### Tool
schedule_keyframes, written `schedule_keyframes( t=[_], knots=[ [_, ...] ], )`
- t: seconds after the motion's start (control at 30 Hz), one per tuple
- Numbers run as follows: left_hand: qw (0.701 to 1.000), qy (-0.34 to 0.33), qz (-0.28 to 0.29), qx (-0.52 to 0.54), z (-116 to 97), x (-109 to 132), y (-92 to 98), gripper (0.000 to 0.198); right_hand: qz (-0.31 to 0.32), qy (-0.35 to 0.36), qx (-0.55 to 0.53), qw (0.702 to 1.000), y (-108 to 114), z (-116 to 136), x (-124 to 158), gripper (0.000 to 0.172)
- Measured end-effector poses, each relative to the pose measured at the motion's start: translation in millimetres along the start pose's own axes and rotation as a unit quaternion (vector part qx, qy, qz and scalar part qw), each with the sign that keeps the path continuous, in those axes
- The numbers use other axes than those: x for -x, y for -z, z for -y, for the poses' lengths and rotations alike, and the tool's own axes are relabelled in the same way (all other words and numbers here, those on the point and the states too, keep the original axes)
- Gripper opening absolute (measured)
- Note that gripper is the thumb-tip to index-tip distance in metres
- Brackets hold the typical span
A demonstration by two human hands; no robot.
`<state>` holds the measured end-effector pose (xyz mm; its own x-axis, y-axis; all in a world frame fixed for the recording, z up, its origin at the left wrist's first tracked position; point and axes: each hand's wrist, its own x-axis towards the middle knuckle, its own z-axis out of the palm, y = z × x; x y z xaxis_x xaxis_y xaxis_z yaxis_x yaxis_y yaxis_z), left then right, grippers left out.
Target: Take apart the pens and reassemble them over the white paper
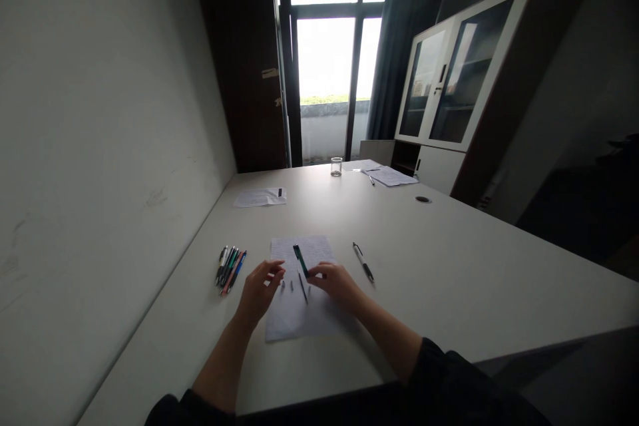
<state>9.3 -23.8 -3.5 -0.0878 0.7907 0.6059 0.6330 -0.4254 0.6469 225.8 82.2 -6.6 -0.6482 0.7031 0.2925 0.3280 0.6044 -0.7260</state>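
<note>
My right hand (335,283) pinches the lower end of a dark green pen barrel (300,258), which tilts up and to the left above a lined sheet of paper (289,326). A thin pen refill (303,288) lies on the sheet just below the barrel. Small pen parts lie around it, one of them a short piece (291,285) left of the refill. My left hand (258,289) hovers over the sheet's left edge, fingers curved, with a small gap between thumb and forefinger; nothing shows in it. Another small part sits right below its thumb.
Several pens (231,269) lie bunched at the left. A white and black pen (363,262) lies right of the sheet. Farther back are a clear packet (260,198), a glass jar (336,167), papers (392,176) and a cable hole (423,200). A wall (124,146) borders the table's left side.
</note>
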Motion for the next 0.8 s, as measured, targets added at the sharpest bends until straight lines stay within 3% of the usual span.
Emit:
schedule_keyframes(
  t=[0.5,0.8],
  knots=[
    [1.0,0.003,0.0,0.0,0.3,-0.3,0.3,0.019,-0.053,0.033,0.001,0.998,3.2,8.7,2.2,0.011],
    [1.0,0.014,0.004,0.021,-5.3,0.0,3.4,0.022,-0.094,0.092,0.073,0.989,3.5,9.5,4.9,0.008]
  ],
)
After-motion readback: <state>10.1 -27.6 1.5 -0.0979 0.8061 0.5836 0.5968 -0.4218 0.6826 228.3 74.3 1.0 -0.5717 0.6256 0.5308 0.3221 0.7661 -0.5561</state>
